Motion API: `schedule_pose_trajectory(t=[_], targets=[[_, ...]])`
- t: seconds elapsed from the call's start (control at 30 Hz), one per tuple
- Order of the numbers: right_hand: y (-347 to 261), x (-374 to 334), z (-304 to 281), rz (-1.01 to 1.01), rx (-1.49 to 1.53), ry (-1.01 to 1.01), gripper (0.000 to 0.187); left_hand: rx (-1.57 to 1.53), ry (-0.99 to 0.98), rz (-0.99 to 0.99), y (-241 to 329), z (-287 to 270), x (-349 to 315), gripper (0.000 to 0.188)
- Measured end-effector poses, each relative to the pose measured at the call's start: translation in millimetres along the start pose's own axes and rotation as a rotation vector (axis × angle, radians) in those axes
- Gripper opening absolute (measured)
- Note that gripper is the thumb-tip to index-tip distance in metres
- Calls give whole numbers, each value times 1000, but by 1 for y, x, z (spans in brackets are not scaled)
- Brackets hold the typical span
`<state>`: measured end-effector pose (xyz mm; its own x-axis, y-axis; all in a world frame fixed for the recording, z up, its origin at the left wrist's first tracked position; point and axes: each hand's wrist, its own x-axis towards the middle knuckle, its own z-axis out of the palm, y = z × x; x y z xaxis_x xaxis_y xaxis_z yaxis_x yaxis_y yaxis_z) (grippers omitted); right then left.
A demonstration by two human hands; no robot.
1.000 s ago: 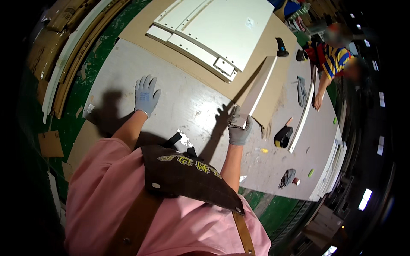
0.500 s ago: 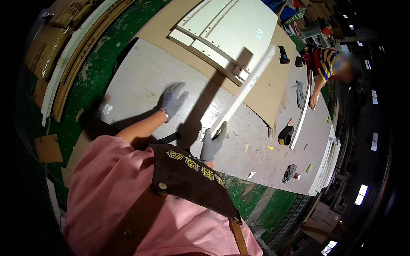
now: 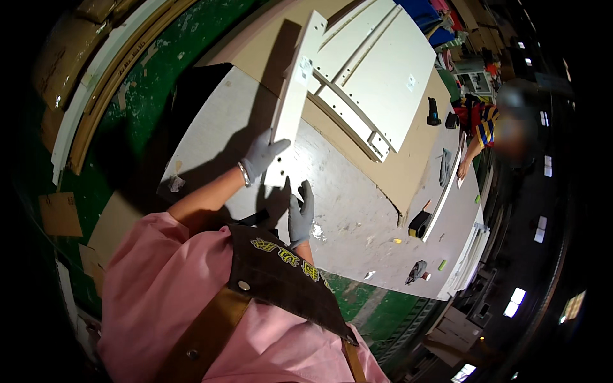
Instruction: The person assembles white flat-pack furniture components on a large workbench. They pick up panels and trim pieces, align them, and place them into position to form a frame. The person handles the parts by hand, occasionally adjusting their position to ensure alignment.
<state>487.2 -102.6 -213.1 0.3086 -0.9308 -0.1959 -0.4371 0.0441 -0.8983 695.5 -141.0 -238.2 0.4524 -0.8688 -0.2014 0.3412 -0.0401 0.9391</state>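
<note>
Plainly, the white board lies to the left of centre, over the near left part of the grey table, its long axis running from near to far and its far end leaning a little to the right. The left hand, in a grey glove, is the nearer one: it grips the board's left edge not far from the near end, with the thumb laid across the upper face; the other fingers pass behind the edge, so how they are set cannot be told. The right hand, gloved alike, sits nearer to the person, just beyond the board's near end and slightly to its right, thumb and fingers spread apart and pointing far; from its fingertips the board lies far and to the left, and whether they touch its corner cannot be made out. Two dark holes show on the face near that end, and a pale label sits toward the far end. Beyond and to the right, a stack of white panels rests on a brown cardboard sheet, well apart from the right hand.
</note>
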Motion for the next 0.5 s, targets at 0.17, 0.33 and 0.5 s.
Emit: schedule_pose_trajectory(t=[0.17,0.33,0.5], targets=[[31,-5,-14,195,61,38,52,208,82,50,-12,-51,60,39],[60,-8,-14,186,-77,64,45,243,96,57,-7,-58,105,38],[80,1,-15,142,-79,140,39,424,-6,120,62,-41,146,45]])
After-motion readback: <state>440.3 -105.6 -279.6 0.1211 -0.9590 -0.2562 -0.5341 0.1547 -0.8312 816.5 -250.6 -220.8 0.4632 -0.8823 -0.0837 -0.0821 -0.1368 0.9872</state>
